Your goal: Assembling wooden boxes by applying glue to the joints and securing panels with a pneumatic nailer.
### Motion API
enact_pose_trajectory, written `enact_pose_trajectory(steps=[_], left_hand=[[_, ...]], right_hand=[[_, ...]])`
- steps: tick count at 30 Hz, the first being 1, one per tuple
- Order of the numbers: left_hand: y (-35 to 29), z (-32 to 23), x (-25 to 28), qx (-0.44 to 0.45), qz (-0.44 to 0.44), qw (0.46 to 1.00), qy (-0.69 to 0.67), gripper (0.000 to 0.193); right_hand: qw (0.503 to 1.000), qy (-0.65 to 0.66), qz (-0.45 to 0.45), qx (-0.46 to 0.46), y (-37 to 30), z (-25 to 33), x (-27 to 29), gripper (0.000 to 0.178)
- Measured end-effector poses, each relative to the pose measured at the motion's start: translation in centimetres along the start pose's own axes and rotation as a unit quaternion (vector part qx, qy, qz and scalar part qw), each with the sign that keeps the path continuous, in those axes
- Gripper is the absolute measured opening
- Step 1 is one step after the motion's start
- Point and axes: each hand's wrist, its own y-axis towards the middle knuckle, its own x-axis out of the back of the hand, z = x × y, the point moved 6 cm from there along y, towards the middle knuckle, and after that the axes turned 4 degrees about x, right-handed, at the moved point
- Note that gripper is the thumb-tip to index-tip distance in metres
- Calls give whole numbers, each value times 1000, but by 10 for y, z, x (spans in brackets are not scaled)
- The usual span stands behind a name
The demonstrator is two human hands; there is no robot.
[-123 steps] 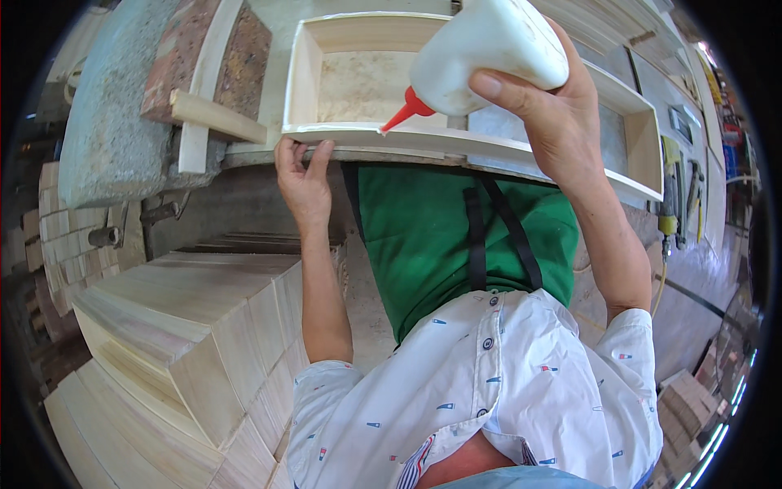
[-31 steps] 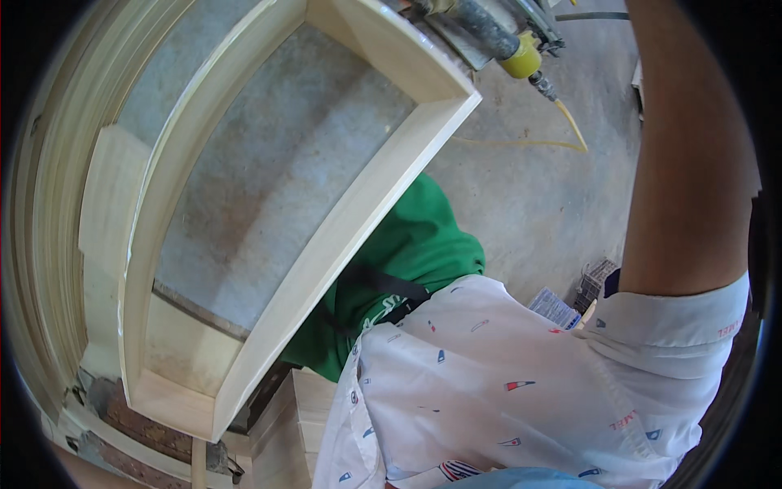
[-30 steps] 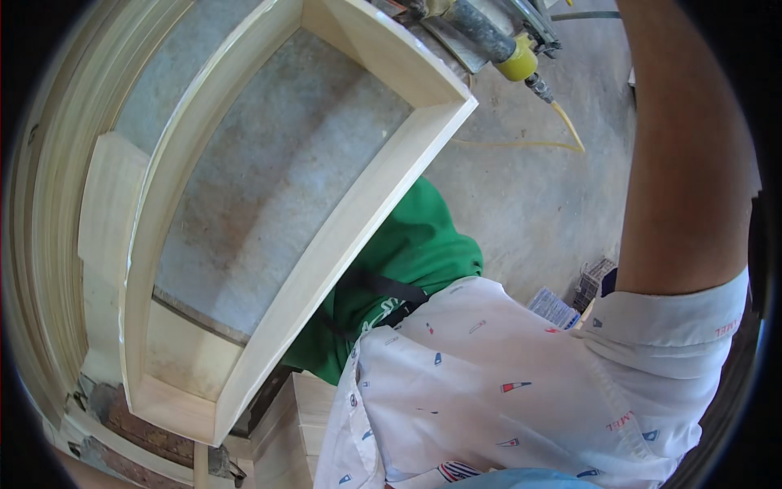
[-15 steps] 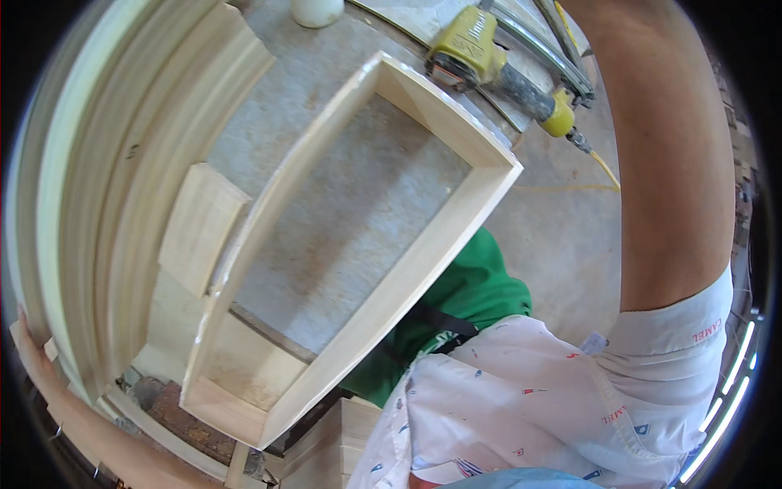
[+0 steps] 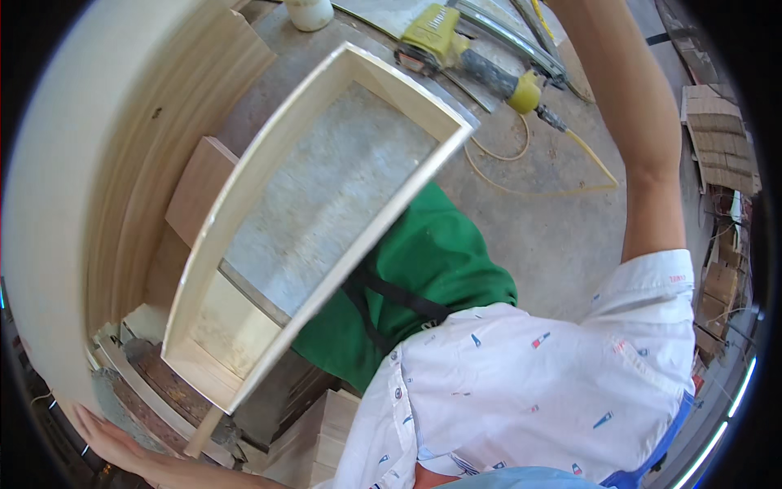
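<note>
A large pale wooden panel [image 5: 53, 212] rises along the left side, close to the camera. My left hand [image 5: 110, 436] is at its lower edge, fingers closed on it and partly hidden. My right forearm [image 5: 615, 90] reaches up past the top edge, so that hand is out of sight. Between my arms stands a bottomless wooden box frame [image 5: 326, 273] with one curved long side; white traces line its upper edges. Beyond its far corner lies a yellow and black air nailer [image 5: 476, 65]. Left of the frame is a stack of boards [image 5: 183, 90].
A short wood block [image 5: 204, 179] lies between stack and frame. A white tub [image 5: 309, 12] stands at the far side. The nailer's yellow hose [image 5: 590, 151] loops over the concrete floor. More wood pieces [image 5: 318, 440] sit near my body; stacked pieces [image 5: 721, 134] stand far right.
The pale panel has come up off the stack and now looms larger at left. My left hand has moved lower and inward with it. In the picture, frame and nailer have shifted left.
</note>
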Motion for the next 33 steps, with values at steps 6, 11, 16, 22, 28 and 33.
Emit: enact_pose_trajectory(steps=[6,11,16,22,28,33], left_hand=[[-163,85,43,109,-14,994,-10,41],[-211,148,23,170,52,982,-67,41],[-207,149,8,181,76,976,-93,40],[-204,151,-3,173,78,980,-51,42],[-206,156,-6,177,72,981,-33,40],[-208,156,-10,185,74,979,-38,40]], right_hand=[[967,163,49,-188,-131,-70,-18,14],[957,161,98,-219,-161,-91,-33,15],[972,107,119,-171,-163,-105,-48,17],[973,90,97,-187,-164,-104,-45,19],[976,60,92,-190,-167,-107,-46,19],[980,49,86,-170,-169,-127,-51,19]])
